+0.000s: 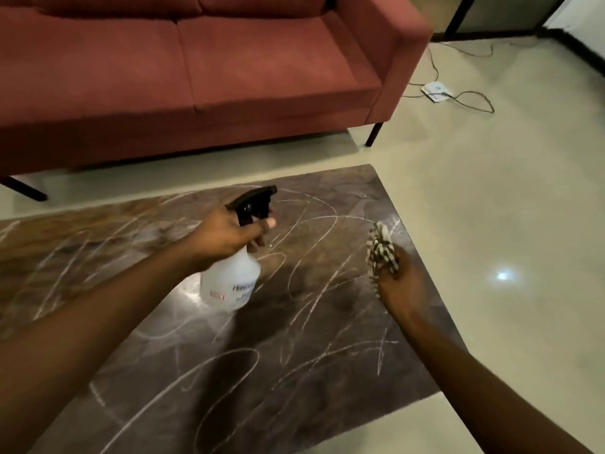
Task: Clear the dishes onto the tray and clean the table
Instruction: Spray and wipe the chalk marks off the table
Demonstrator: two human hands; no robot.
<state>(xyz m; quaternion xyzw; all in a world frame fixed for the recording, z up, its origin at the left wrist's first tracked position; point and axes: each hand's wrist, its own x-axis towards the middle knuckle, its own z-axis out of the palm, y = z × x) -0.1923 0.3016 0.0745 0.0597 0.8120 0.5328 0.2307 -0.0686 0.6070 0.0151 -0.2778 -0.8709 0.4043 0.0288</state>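
A dark marble table (294,371) with white veins fills the lower middle of the head view. My left hand (226,234) grips the neck of a white spray bottle (230,283) with a black trigger head, fingers on the trigger, nozzle pointing right. The bottle is held tilted just above the tabletop. My right hand (397,286) holds a bunched striped cloth (381,249) near the table's right edge, the cloth sticking up from my fingers. No dishes or tray are in view.
A red sofa (196,70) stands behind the table, its dark legs on the pale tiled floor (507,224). A white power strip (437,91) with black cables lies on the floor at the upper right.
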